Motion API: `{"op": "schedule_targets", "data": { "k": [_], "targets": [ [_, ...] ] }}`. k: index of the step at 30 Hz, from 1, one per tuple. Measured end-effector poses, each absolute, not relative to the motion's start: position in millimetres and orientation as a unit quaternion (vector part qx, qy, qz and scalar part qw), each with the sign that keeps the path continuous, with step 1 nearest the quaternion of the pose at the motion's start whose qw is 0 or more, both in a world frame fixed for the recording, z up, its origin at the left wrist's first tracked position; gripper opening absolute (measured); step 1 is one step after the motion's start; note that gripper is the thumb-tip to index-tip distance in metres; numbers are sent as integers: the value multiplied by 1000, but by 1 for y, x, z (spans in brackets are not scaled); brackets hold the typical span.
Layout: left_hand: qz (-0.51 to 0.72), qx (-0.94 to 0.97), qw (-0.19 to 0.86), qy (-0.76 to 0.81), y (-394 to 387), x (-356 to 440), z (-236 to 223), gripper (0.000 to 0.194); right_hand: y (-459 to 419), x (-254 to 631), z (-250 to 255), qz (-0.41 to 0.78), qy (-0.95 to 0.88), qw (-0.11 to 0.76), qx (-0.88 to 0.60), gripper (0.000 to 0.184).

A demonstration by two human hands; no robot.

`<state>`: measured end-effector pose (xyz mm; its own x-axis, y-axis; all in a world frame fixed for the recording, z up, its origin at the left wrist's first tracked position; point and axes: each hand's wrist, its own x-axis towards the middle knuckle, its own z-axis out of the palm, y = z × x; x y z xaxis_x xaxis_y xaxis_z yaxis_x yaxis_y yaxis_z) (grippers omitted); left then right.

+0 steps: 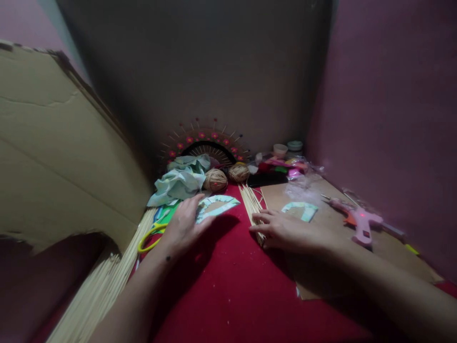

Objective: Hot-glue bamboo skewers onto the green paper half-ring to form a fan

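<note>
My left hand [183, 224] is closed on a half-round piece of cardboard [216, 207], its edge wrapped in pale blue-green patterned fabric. The piece is held up over the red surface [221, 286] and casts a shadow there. My right hand [282, 231] lies over a bundle of thin wooden sticks [251, 200], its fingers bent around the lower end. Just beyond my right wrist, a second fabric-edged piece [307, 212] rests on a brown board [321, 276]. Yellow-handled scissors [148, 238] lie beside my left wrist.
A pink glue gun [366, 224] lies on the board at right. Crumpled fabric [178, 178], twine balls [215, 180] and a flower-decorated fan-shaped piece [203, 140] stand at the back. Large cardboard [64, 143] leans at left above long sticks [96, 290]. Walls close in the back and right.
</note>
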<state>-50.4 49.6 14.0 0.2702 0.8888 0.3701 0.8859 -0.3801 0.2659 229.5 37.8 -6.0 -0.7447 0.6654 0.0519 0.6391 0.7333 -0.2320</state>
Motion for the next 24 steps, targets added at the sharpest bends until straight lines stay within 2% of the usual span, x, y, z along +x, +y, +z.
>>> {"op": "schedule_targets", "data": {
  "k": [2,4,5,8,11,18,21,24],
  "targets": [
    [235,795,6,559,49,-50,14,50,37,235,-3,114,-922,45,-366,64],
    [229,794,4,563,49,-51,13,51,37,239,-1,112,-919,29,-378,71],
    [227,795,2,563,50,-51,13,52,38,239,-1,108,-919,26,-378,68],
    [229,797,17,558,50,-51,14,54,41,237,-4,87,-923,40,-372,44],
    [237,796,79,552,47,-50,19,53,45,232,-8,76,-922,72,-373,27],
    [185,799,283,497,31,-50,34,49,44,234,-9,103,-916,95,-375,31],
    [125,815,332,458,27,-49,35,47,45,241,1,103,-907,103,-396,38],
    [72,829,357,425,25,-45,33,47,57,248,14,67,-897,88,-428,38]
  ]
}}
